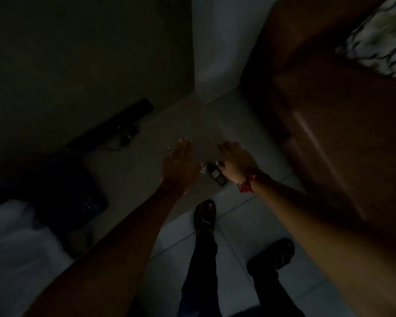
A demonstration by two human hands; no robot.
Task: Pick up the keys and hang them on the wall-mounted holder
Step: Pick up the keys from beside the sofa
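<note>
Reaching over a pale table [187,120] in dim light, your left hand [181,163] lies flat, fingers spread, holding nothing. Your right hand [234,163], red band [247,185] at its wrist, arches over the keys [213,173], thumb touching them; whether it grips them, you cannot tell.

I see the keys [213,173] lying on the table [146,161] between my two hands: left hand [181,163] at nine o'clock of them, right hand [235,163] at three. A long bar [114,129] sits at ten o'clock, a sofa [329,122] at two.
</note>
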